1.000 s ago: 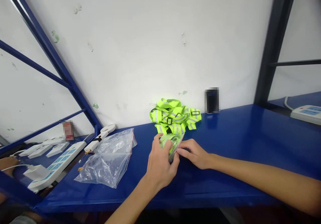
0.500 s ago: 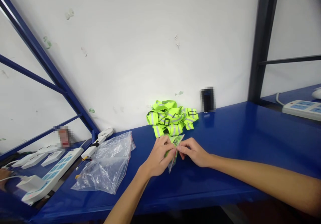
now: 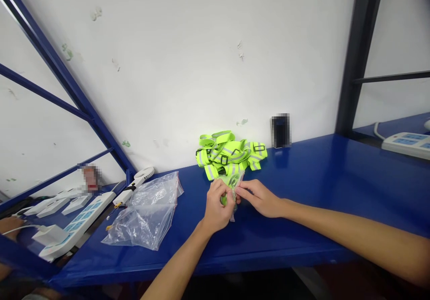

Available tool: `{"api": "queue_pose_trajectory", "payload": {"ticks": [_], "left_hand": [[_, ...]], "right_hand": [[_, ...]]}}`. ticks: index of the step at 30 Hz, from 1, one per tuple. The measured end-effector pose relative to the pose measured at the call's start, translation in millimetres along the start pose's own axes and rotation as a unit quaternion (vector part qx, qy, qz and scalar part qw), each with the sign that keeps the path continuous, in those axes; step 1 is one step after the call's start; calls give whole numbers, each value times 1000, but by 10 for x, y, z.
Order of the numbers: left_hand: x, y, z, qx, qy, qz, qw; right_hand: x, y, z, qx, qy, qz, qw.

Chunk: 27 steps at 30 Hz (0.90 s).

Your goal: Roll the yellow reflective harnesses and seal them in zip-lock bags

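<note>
Both of my hands meet over the blue shelf point(image 3: 319, 188). My left hand point(image 3: 217, 206) is closed around a small clear bag with a neon yellow strap inside point(image 3: 232, 189). My right hand point(image 3: 260, 198) pinches the same bag at its top edge from the right. Just behind them, against the wall, lies a pile of neon yellow reflective straps point(image 3: 230, 153) with grey stripes and black buckles.
Several empty clear plastic bags point(image 3: 146, 212) lie to the left. Farther left are a small white hand fan point(image 3: 136, 183) and white power strips point(image 3: 72, 224). A dark blurred object point(image 3: 280, 130) leans on the wall. Another power strip point(image 3: 406, 142) sits far right.
The small bag was held flatter and wider a second ago. My hands have since closed in on it and bunched it up, moving slightly toward the strap pile.
</note>
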State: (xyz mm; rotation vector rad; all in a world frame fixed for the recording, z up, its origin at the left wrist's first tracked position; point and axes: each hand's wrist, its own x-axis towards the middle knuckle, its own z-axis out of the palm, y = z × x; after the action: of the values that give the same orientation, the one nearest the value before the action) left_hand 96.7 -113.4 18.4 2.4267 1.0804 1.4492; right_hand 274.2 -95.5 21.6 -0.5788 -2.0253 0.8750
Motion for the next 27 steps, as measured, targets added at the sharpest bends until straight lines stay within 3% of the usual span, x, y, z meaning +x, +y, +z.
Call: {"api": "queue_pose_trajectory", "payload": {"ticks": [3, 6, 9, 12, 15, 17, 21, 24, 27], "left_hand": [[15, -63, -5, -55, 47, -58, 996], [32, -151, -46, -122, 143, -127, 974], [27, -203, -106, -108, 188, -106, 970], [2, -224, -132, -10, 88, -17, 996], [-7, -269, -108, 85, -56, 24, 994], [-1, -316, -85, 105, -110, 29, 988], [7, -355, -79, 109, -105, 48, 987], [-4, -274, -100, 149, -93, 59, 983], [-13, -138, -106, 206, -127, 52, 969]], "right_hand": [[20, -36, -15, -27, -25, -15, 999], [26, -31, -1, -23, -41, -23, 999], [25, 27, 11, -2, 52, -32, 998], [19, 90, -29, -8, 151, -47, 987], [2, 105, -120, -120, 93, -83, 985], [-9, 85, -178, -220, 41, -89, 971], [-20, 13, -208, -379, 7, -63, 923], [-36, -45, -171, -473, 22, -92, 876], [-71, -93, -168, -519, 27, -134, 844]]}}
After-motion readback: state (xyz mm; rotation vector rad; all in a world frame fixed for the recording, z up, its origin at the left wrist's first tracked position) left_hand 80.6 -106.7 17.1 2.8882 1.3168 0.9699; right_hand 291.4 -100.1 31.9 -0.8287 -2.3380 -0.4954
